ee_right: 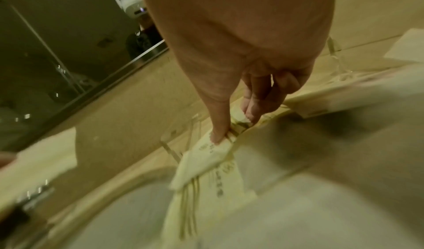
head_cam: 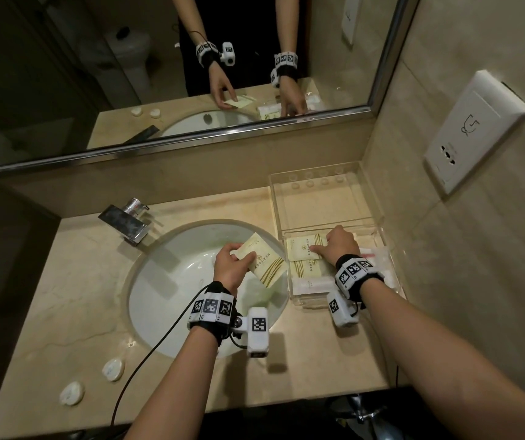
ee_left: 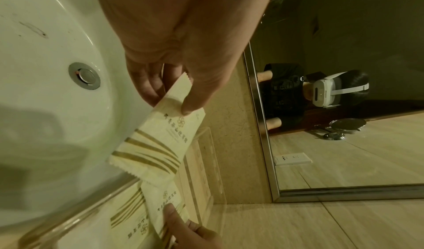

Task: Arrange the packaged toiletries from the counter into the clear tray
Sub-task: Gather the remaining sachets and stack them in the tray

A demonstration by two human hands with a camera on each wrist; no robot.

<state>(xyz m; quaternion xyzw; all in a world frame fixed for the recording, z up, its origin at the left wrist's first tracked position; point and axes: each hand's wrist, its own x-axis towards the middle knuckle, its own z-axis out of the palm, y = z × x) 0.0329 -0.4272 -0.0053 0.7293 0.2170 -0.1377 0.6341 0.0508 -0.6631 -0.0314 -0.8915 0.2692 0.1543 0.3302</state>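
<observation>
My left hand (head_cam: 243, 254) holds a cream packet with gold stripes (head_cam: 266, 263) over the sink's right rim, pinched at one end between thumb and fingers (ee_left: 146, 89). The same packet (ee_left: 158, 138) hangs slanted in the left wrist view. My right hand (head_cam: 321, 247) is inside the near compartment of the clear tray (head_cam: 378, 214). It pinches the end of a second cream packet (head_cam: 300, 249) that lies there; in the right wrist view the thumb (ee_right: 216, 137) presses on this packet (ee_right: 206, 155). Another cream packet (head_cam: 305, 268) and a white one (head_cam: 312, 284) lie beside it.
The tray's far compartment (head_cam: 318, 201) holds nothing. A chrome faucet (head_cam: 126, 222) stands left of the white basin (head_cam: 175, 281). Two small round wrapped soaps (head_cam: 113, 369) (head_cam: 72, 393) lie on the counter's front left. Mirror behind, tiled wall with a socket (head_cam: 474, 131) at right.
</observation>
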